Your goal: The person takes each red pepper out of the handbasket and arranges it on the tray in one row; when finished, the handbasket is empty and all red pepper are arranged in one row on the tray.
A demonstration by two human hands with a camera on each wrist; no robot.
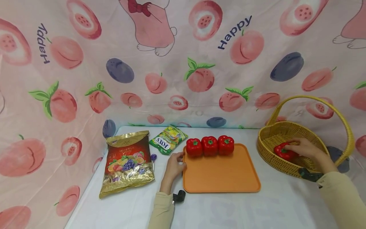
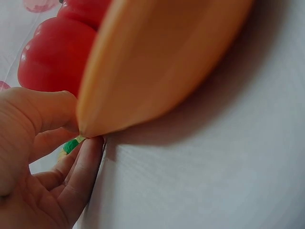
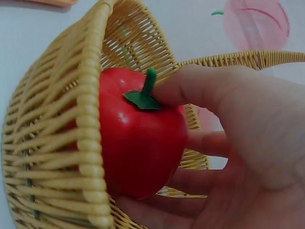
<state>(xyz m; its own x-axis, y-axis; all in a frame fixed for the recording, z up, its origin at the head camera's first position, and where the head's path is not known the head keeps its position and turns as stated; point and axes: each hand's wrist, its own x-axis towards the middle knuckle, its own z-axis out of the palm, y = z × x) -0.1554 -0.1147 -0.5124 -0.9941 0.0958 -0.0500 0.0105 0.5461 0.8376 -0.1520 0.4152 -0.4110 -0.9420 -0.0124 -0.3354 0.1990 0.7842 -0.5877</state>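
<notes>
My right hand (image 1: 304,148) grips a red bell pepper (image 3: 143,138) with a green stem, inside the yellow wicker basket (image 1: 264,144) at the right. In the right wrist view the thumb lies by the stem and the fingers curl round the pepper's side. My left hand (image 1: 173,167) is at the left edge of an orange tray (image 1: 220,175), and the left wrist view has its thumb and fingers pinching the rim. Three more red peppers (image 1: 210,146) stand in a row along the tray's far edge.
Left of the tray lie a large gold and red candy bag (image 1: 128,162), a green and yellow candy packet (image 1: 168,140) and a purple lollipop (image 1: 153,157). The basket's tall handle (image 1: 340,117) arches over its right part. A fruit-print cloth (image 1: 177,70) hangs behind the white table.
</notes>
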